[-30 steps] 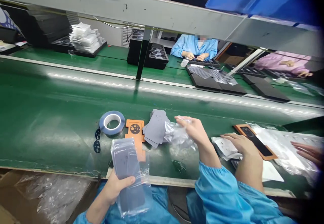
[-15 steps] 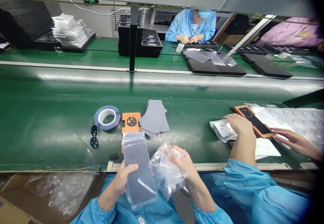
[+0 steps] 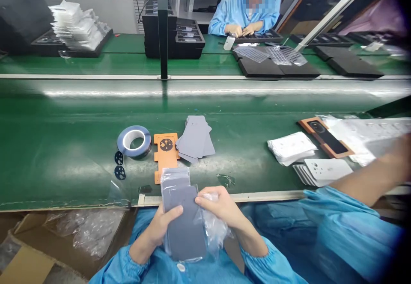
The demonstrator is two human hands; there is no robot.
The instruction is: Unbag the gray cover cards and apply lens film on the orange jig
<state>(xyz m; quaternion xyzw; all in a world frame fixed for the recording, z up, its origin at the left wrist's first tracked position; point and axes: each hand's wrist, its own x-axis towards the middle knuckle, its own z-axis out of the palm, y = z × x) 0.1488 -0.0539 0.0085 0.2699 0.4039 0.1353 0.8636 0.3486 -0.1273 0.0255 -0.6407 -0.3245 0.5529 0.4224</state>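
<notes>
Two hands work close together at the near edge of the green belt (image 3: 64,147), just below its metal lip. From my remote station I read the left hand (image 3: 162,228) as clamped around a stack of grey sheets (image 3: 184,224), thumb across the front. The stack is held upright over the lap and partly sleeved in film. The right hand (image 3: 223,207) pinches the crumpled clear wrap (image 3: 213,232) at the stack's right edge, touching it. On the belt beyond lie a fanned pile of loose grey sheets (image 3: 194,138), an orange jig (image 3: 165,153) and a blue tape roll (image 3: 134,140). A co-worker's sleeve (image 3: 337,228) crowds in from the right. My worry is that the sheets look slick. A pull on the wrap against a one-handed grip could fan the stack and drop sheets onto the lap or into the carton (image 3: 25,262) at lower left. Clinging film could also drag a single sheet out unnoticed.
</notes>
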